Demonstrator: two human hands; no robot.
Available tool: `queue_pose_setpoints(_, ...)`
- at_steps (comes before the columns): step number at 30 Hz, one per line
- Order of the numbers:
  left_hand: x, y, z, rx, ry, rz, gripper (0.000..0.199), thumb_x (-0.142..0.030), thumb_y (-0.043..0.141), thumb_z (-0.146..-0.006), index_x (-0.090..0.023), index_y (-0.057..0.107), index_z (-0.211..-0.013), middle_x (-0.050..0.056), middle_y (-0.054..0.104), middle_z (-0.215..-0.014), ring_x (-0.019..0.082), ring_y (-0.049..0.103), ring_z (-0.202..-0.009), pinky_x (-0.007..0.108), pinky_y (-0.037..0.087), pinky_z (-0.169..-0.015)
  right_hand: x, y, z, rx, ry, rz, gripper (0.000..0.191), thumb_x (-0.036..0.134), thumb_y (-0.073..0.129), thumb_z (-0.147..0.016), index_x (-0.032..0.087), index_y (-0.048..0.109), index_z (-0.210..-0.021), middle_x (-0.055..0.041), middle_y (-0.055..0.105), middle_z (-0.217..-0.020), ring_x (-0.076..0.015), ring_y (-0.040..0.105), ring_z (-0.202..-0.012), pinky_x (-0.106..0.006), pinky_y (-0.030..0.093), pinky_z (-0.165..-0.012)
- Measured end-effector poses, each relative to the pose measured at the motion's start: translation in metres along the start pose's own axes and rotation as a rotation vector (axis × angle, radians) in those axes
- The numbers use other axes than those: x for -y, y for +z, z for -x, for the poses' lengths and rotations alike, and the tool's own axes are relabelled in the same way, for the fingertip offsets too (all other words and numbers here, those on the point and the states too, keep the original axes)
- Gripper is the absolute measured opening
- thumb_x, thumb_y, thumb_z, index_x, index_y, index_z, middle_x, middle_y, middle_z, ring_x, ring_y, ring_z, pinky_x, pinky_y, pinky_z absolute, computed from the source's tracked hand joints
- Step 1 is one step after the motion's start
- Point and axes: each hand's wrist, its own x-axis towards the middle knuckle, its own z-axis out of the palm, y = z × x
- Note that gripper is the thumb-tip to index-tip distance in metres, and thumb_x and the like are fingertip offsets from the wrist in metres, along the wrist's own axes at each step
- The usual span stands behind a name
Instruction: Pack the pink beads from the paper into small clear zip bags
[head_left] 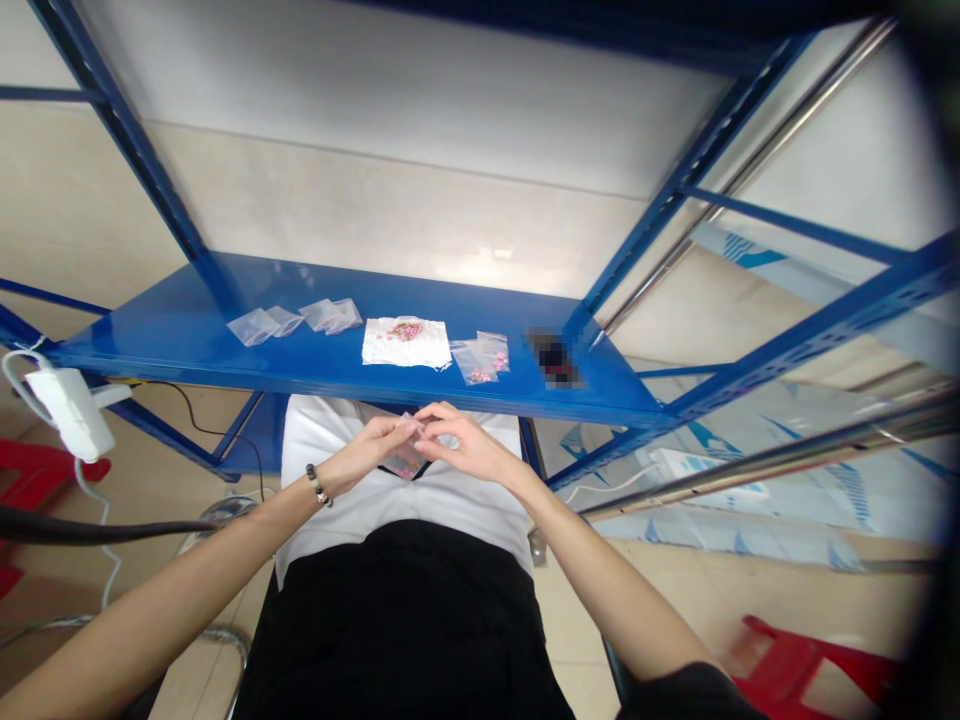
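Note:
Above my lap, both hands meet at a small clear zip bag [405,462] with pink bits at its bottom. My left hand [379,442] pinches the bag's top edge from the left. Fingers of my right hand [463,445] close on the same edge from the other side. On the blue shelf [315,368] just beyond lies a white sheet [379,350] with a pile of pink beads or bits [406,330] on it. Two filled zip bags [478,360] rest right of the sheet. Flat bags [330,315] lie to its left, with more bags [262,325] farther left.
A pixelated dark object [553,358] lies on the shelf's right part. Blue uprights [645,230] frame the shelf. A white power strip [71,412] hangs at the left. Red stools [806,665] stand on the floor at both sides.

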Motion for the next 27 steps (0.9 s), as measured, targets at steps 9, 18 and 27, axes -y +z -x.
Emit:
queue_pose_setpoints(9, -0.009, -0.009, -0.010, -0.166, 0.181, -0.118, 0.038, -0.046, 0.057, -0.091, -0.011, 0.069, -0.096, 0.010, 0.074, -0.085, 0.022, 0.070, -0.078, 0.033, 0.056, -0.076, -0.005, 0.007, -0.006, -0.232, 0.148, -0.106, 0.024, 0.035, 0.047, -0.098, 0.018, 0.061, -0.087, -0.0022, 0.061, -0.084, -0.0153, 0.056, -0.079, -0.026, 0.044, -0.072)
queue_pose_setpoints(18, -0.007, -0.003, -0.005, -0.237, 0.201, -0.158, 0.040, -0.051, 0.049, -0.094, -0.013, 0.063, -0.095, 0.006, 0.072, -0.076, 0.018, 0.067, -0.067, 0.028, 0.052, -0.064, -0.008, 0.013, -0.001, -0.116, 0.226, -0.446, 0.032, 0.038, 0.045, -0.099, 0.022, 0.041, -0.126, 0.0017, 0.061, -0.073, -0.0143, 0.061, -0.062, -0.027, 0.048, -0.063)
queue_pose_setpoints(27, 0.000, -0.004, -0.007, -0.369, 0.260, -0.224, 0.030, -0.043, 0.059, -0.090, -0.014, 0.065, -0.083, 0.002, 0.067, -0.075, 0.013, 0.057, -0.067, 0.023, 0.043, -0.063, -0.008, 0.007, 0.000, -0.019, 0.264, -0.613, 0.039, 0.037, 0.051, -0.096, 0.023, 0.035, -0.128, 0.0007, 0.066, -0.074, -0.0160, 0.065, -0.062, -0.028, 0.048, -0.062)
